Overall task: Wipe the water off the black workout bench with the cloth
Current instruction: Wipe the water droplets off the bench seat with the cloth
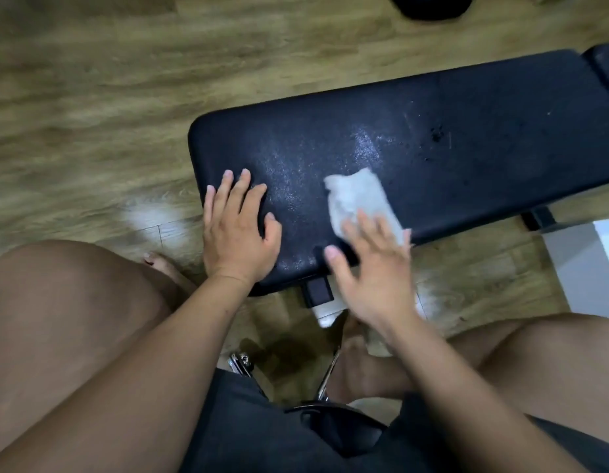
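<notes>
The black workout bench (467, 138) runs from the middle of the view to the upper right. A wet sheen and small droplets (366, 148) lie on its pad. A crumpled white cloth (359, 196) lies on the pad near the front edge. My right hand (371, 268) lies with straight, spread fingers on the cloth's near end. My left hand (238, 230) rests flat on the bench's left end, fingers straight.
Wood-look floor (91, 97) surrounds the bench. My bare knees (67, 319) and a foot (159, 264) are below it. Chrome chair legs (241, 363) stand between my legs. A dark object (432, 5) sits at the top edge, a white panel (583, 264) at the right.
</notes>
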`<action>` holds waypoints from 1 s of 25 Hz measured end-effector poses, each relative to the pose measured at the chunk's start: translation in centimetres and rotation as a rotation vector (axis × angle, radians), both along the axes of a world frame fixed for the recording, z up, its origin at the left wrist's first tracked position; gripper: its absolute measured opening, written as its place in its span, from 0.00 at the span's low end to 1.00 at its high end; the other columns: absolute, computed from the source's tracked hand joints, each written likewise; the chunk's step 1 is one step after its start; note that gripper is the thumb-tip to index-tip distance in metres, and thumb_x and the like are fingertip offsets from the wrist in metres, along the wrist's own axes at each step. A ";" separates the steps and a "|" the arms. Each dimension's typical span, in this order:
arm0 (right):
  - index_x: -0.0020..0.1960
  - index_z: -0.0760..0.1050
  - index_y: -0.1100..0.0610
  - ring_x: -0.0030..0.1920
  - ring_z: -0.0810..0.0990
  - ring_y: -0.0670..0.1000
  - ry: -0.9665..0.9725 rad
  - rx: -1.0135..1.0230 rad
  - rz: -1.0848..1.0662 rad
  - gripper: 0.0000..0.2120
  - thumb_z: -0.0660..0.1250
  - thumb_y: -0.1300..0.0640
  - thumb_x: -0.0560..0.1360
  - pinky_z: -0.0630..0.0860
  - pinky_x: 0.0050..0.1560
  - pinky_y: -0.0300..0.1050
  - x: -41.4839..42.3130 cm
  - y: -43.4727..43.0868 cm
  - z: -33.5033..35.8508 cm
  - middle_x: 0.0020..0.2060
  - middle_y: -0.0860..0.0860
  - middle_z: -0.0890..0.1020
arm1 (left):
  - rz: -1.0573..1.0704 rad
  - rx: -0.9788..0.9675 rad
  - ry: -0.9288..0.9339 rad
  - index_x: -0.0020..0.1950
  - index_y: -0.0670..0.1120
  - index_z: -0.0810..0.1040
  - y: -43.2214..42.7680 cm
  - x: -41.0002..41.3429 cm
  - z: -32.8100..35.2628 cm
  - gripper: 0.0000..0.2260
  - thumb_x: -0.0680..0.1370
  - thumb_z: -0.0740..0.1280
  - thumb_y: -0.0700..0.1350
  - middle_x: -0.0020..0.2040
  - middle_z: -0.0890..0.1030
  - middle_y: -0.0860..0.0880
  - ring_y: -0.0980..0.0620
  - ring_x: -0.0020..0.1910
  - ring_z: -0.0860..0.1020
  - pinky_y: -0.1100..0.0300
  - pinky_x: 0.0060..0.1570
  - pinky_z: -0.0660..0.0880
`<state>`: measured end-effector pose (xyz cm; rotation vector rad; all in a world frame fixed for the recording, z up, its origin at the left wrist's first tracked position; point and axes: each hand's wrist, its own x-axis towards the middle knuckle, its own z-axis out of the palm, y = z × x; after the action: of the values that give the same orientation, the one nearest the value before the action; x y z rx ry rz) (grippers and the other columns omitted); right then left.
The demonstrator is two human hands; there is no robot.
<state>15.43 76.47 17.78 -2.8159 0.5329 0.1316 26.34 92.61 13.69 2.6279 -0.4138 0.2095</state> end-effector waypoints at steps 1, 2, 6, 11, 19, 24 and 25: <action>0.72 0.70 0.51 0.76 0.61 0.55 -0.017 -0.008 0.113 0.29 0.50 0.38 0.77 0.49 0.75 0.65 -0.9 3.1 -0.2 0.74 0.51 0.67 | 0.004 -0.009 0.002 0.67 0.45 0.76 0.1 0.1 0.0 0.23 0.75 0.57 0.49 0.74 0.71 0.45 0.45 0.76 0.62 0.46 0.77 0.51; 0.71 0.70 0.51 0.75 0.62 0.55 -0.028 -0.014 0.238 0.27 0.51 0.41 0.78 0.52 0.74 0.65 -2.1 5.3 -0.5 0.73 0.51 0.69 | 0.000 -0.021 0.006 0.67 0.45 0.76 0.2 0.1 0.0 0.23 0.75 0.56 0.49 0.74 0.70 0.45 0.45 0.77 0.62 0.46 0.77 0.51; 0.68 0.72 0.47 0.71 0.69 0.47 -0.087 -0.099 0.414 0.21 0.56 0.48 0.77 0.56 0.72 0.68 -2.4 -0.6 -0.6 0.69 0.45 0.73 | -0.025 -0.034 0.016 0.68 0.44 0.75 0.3 -0.2 0.1 0.23 0.78 0.52 0.49 0.74 0.70 0.45 0.45 0.77 0.61 0.47 0.77 0.50; 0.60 0.76 0.54 0.67 0.71 0.56 -0.124 -0.032 -0.143 0.15 0.58 0.52 0.76 0.63 0.71 0.56 -0.6 -10.9 0.1 0.64 0.51 0.76 | -0.009 -0.050 0.006 0.67 0.44 0.76 0.3 -0.2 0.1 0.23 0.79 0.51 0.51 0.74 0.71 0.44 0.44 0.76 0.62 0.46 0.77 0.51; 0.57 0.79 0.53 0.65 0.73 0.53 -0.201 0.120 0.446 0.14 0.60 0.53 0.74 0.64 0.71 0.54 -0.9 4.9 -0.8 0.61 0.48 0.78 | -0.025 -0.093 0.056 0.69 0.44 0.75 0.4 -0.2 0.4 0.28 0.79 0.45 0.54 0.75 0.69 0.45 0.45 0.77 0.60 0.48 0.77 0.49; 0.52 0.82 0.56 0.56 0.81 0.58 -0.219 0.007 0.003 0.11 0.64 0.58 0.73 0.73 0.60 0.51 -0.6 -10.1 0.5 0.53 0.55 0.84 | -0.017 -0.126 0.041 0.67 0.43 0.77 0.5 -0.2 0.1 0.26 0.80 0.48 0.53 0.73 0.71 0.44 0.44 0.76 0.62 0.45 0.77 0.51; 0.50 0.81 0.56 0.53 0.81 0.60 -0.209 0.012 -0.140 0.10 0.63 0.57 0.73 0.75 0.54 0.49 -0.7 -11.9 1.2 0.48 0.56 0.84 | -0.013 -0.129 0.026 0.66 0.43 0.78 0.4 -0.2 0.1 0.25 0.80 0.49 0.53 0.73 0.72 0.43 0.43 0.76 0.63 0.45 0.77 0.52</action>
<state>14.76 64.54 18.94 -2.7263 0.6731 -0.1846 26.17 93.06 13.76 2.4986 -0.3951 0.1913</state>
